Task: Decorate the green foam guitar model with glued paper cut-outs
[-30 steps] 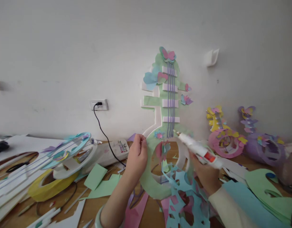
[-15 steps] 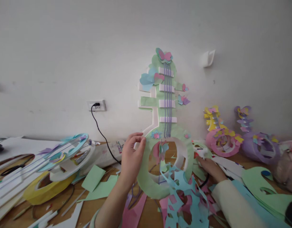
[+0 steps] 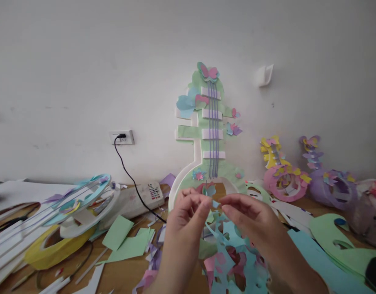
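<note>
My left hand point(image 3: 188, 222) and my right hand point(image 3: 252, 222) meet in front of the lower ring of a large green paper guitar point(image 3: 206, 143). Fingertips of both hands are closed at a small light-blue paper piece point(image 3: 216, 203) between them. Purple strings and paper butterflies decorate the guitar, which stands upright near the wall. Partly hidden behind my hands are the ring's opening and a pink-and-blue butterfly point(image 3: 210, 190). Below my right hand lies a blue cut-out paper sheet point(image 3: 233, 232) full of holes.
Green paper scraps point(image 3: 129, 247), a white power strip point(image 3: 154, 194) and a yellow ring point(image 3: 53, 255) are on the left. A black cord point(image 3: 129, 175) runs from the wall socket point(image 3: 127, 138). At right are small pink point(image 3: 275, 188) and purple point(image 3: 322, 188) paper instruments and green sheets point(image 3: 331, 234).
My left hand has left the ring's edge and moved right. My right hand has come in from the right, and both now meet at the small blue piece.
</note>
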Demonstrator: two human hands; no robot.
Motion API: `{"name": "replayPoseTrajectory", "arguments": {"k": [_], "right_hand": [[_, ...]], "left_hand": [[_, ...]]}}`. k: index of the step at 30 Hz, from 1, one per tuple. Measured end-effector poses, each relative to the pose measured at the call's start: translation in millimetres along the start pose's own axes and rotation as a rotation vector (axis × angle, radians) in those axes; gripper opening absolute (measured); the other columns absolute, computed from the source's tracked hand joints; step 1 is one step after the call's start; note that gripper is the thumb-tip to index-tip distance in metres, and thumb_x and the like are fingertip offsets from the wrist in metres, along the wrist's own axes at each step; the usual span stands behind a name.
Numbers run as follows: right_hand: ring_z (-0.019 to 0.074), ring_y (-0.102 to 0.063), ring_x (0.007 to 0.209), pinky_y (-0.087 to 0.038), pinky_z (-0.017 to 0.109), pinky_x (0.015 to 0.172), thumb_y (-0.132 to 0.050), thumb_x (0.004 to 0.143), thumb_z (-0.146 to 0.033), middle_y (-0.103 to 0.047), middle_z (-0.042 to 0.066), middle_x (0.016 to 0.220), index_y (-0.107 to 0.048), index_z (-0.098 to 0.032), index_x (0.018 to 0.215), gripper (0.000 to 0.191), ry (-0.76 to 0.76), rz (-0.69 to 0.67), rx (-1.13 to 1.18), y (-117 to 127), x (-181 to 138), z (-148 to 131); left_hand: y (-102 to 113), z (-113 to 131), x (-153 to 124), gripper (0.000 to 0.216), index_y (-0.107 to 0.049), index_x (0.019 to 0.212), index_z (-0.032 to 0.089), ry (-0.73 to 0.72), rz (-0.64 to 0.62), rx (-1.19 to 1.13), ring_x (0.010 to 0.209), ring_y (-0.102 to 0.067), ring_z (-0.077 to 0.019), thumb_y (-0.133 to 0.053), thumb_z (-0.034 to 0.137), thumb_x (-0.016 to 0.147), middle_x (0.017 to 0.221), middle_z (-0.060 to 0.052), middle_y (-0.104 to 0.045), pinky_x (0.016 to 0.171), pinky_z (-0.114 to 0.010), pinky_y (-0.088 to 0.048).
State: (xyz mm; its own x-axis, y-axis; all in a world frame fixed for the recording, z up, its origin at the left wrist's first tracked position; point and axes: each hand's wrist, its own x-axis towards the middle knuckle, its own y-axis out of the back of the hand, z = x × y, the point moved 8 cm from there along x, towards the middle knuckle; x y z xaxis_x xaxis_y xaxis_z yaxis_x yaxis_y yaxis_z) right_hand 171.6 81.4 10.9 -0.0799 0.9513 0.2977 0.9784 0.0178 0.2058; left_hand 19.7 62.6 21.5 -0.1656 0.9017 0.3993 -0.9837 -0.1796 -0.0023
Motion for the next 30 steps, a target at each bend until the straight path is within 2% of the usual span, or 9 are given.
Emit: {"name": "replayPoseTrajectory", "arguments": {"k": [4,11,14,20,22,24,26,28,30], "right_hand": [[0.0110,-0.049,0.057,-0.042,0.019,0.050,-0.063,0.074,-0.041,-0.060,-0.001,0.065,-0.066,-0.022,0.071,0.019,0.068,0.017,0.034,-8.0,-8.4,-9.4],[0.0081,-0.042,0.049,-0.032,0.017,0.041,-0.061,0.075,-0.037,-0.054,-0.003,0.058,-0.063,-0.021,0.068,0.018,0.092,-0.010,0.040,-5.8,-3.3,-11.1],[0.0082,-0.040,0.048,-0.030,0.019,0.040,-0.061,0.075,-0.039,-0.053,-0.004,0.057,-0.063,-0.020,0.069,0.020,0.061,-0.019,0.052,-6.4,-1.0,-5.7],[0.0108,-0.047,0.053,-0.036,0.021,0.046,-0.060,0.077,-0.042,-0.055,-0.002,0.060,-0.063,-0.020,0.071,0.023,0.051,-0.047,0.061,-14.0,-0.6,0.2],[0.0120,-0.050,0.055,-0.039,0.022,0.050,-0.059,0.078,-0.042,-0.056,-0.002,0.061,-0.063,-0.021,0.073,0.022,0.065,-0.041,0.022,-13.6,1.0,0.3],[0.0139,-0.053,0.059,-0.043,0.024,0.056,-0.058,0.078,-0.042,-0.059,-0.001,0.064,-0.064,-0.021,0.073,0.022,0.104,0.040,-0.084,-2.7,7.1,2.0],[0.0167,-0.056,0.065,-0.046,0.029,0.065,-0.056,0.078,-0.043,-0.062,0.001,0.069,-0.064,-0.022,0.073,0.023,0.157,0.205,-0.225,20.1,17.3,8.5],[0.0205,-0.059,0.077,-0.046,0.034,0.076,-0.055,0.077,-0.048,-0.065,0.004,0.081,-0.064,-0.022,0.077,0.028,0.200,0.393,-0.331,48.1,29.0,22.8],[0.0259,-0.059,0.090,-0.044,0.042,0.085,-0.054,0.074,-0.049,-0.065,0.009,0.090,-0.063,-0.019,0.082,0.032,0.188,0.478,-0.361,70.2,43.4,47.8]], "left_hand": [[-10.0,-9.1,-10.7,0.021,-0.062,0.071,0.021,0.097,-0.047,-0.046,0.072,-0.049,-0.0162,-0.057,0.039,0.081,0.084,-0.003,-0.049,0.063,-0.026,-0.044],[-10.6,-16.9,-5.8,0.019,-0.061,0.071,0.021,0.104,-0.111,-0.016,0.079,-0.050,-0.0180,-0.058,0.037,0.080,0.084,-0.002,-0.050,0.072,-0.029,-0.044],[-9.7,-15.0,-1.7,0.018,-0.060,0.070,0.021,0.051,-0.135,0.040,0.081,-0.050,-0.0183,-0.057,0.035,0.080,0.082,-0.002,-0.049,0.073,-0.030,-0.043],[-5.0,-2.0,3.4,0.013,-0.058,0.067,0.023,-0.112,-0.128,0.276,0.068,-0.048,-0.0163,-0.056,0.029,0.078,0.074,0.001,-0.049,0.069,-0.031,-0.040],[0.7,-0.3,8.3,0.014,-0.058,0.065,0.023,-0.133,-0.101,0.352,0.072,-0.051,-0.0183,-0.055,0.029,0.077,0.077,0.000,-0.053,0.075,-0.034,-0.039],[11.3,-0.6,16.7,0.015,-0.058,0.063,0.023,-0.145,-0.030,0.421,0.086,-0.055,-0.0222,-0.055,0.028,0.077,0.085,-0.002,-0.056,0.087,-0.041,-0.036],[24.0,-4.0,27.2,0.013,-0.059,0.063,0.023,-0.141,0.058,0.465,0.100,-0.054,-0.0262,-0.056,0.027,0.074,0.095,-0.004,-0.057,0.096,-0.046,-0.030],[32.9,-11.3,37.7,0.014,-0.060,0.061,0.022,-0.112,0.104,0.478,0.106,-0.053,-0.0291,-0.057,0.027,0.073,0.103,-0.007,-0.058,0.099,-0.050,-0.029],[37.0,-17.8,46.4,0.015,-0.061,0.061,0.021,-0.097,0.114,0.475,0.111,-0.051,-0.0301,-0.058,0.028,0.074,0.111,-0.009,-0.057,0.100,-0.051,-0.029]]}}
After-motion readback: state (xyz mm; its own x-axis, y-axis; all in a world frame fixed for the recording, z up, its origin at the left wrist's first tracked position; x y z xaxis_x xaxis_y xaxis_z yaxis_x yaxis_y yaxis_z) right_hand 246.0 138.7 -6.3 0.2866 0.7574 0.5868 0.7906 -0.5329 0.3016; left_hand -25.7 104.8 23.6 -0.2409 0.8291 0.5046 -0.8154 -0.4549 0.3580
